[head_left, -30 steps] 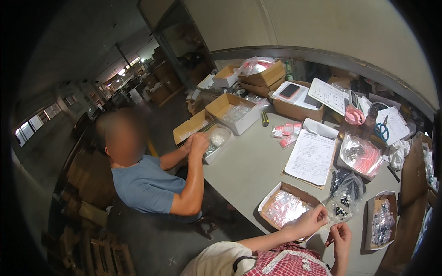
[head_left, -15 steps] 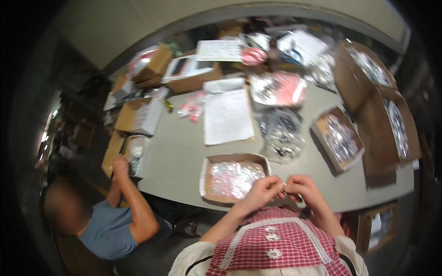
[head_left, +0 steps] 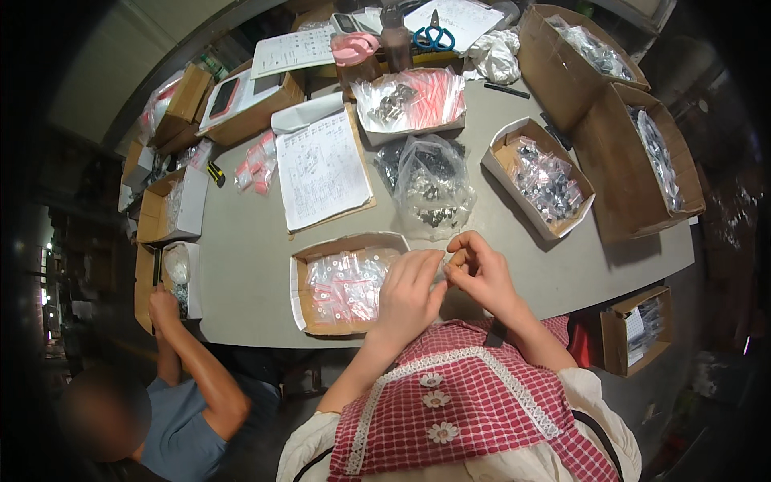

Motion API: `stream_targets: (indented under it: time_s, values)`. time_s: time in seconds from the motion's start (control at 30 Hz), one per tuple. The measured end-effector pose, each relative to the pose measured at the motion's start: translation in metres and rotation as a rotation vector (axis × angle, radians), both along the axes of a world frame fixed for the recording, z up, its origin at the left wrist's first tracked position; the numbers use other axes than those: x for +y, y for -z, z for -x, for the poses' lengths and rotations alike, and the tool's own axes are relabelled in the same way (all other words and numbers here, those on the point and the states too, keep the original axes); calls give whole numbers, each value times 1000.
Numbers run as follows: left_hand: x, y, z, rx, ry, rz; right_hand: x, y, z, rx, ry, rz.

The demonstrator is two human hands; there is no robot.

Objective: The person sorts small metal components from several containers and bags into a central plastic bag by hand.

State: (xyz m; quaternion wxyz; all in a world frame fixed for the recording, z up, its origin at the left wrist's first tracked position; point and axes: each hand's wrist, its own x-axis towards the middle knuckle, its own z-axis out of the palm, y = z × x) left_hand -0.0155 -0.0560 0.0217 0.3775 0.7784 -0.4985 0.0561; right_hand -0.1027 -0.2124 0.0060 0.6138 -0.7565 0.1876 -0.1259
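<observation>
At the table's near edge my two hands meet fingertip to fingertip. My left hand (head_left: 411, 291) is closed, its back toward me, over the right end of a white-rimmed carton (head_left: 299, 299). Inside lie several small clear bags (head_left: 347, 287) with red edges and pale ring-like pieces. My right hand (head_left: 483, 277) pinches thumb and forefinger together close to the left fingertips. Whatever sits between the fingers is too small and hidden to name. Just beyond them lies a clear plastic bag (head_left: 434, 185) of dark and metallic small parts.
Printed sheets on a clipboard (head_left: 321, 165) lie beyond the carton. A carton of bagged dark parts (head_left: 548, 181) and tall cardboard boxes (head_left: 634, 173) stand right. Scissors (head_left: 434, 36) and a pink-lidded jar (head_left: 355, 52) are at the back. A co-worker (head_left: 189, 402) sits left, reaching into a box.
The whole view has shifted, so the table things appear further left and higher. My hands stay together, the left one now turned more back-up. The co-worker's hands remain at the box.
</observation>
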Motion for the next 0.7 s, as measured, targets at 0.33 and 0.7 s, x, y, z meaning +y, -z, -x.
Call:
stream_targets:
  time_s: [0.33, 0.7]
  values:
    - [9, 14, -11, -13, 27, -127, -19, -2, -20, 246, -291, -7]
    - [17, 15, -22, 242, -72, -39, -42, 56, -80, -100, -225, 846]
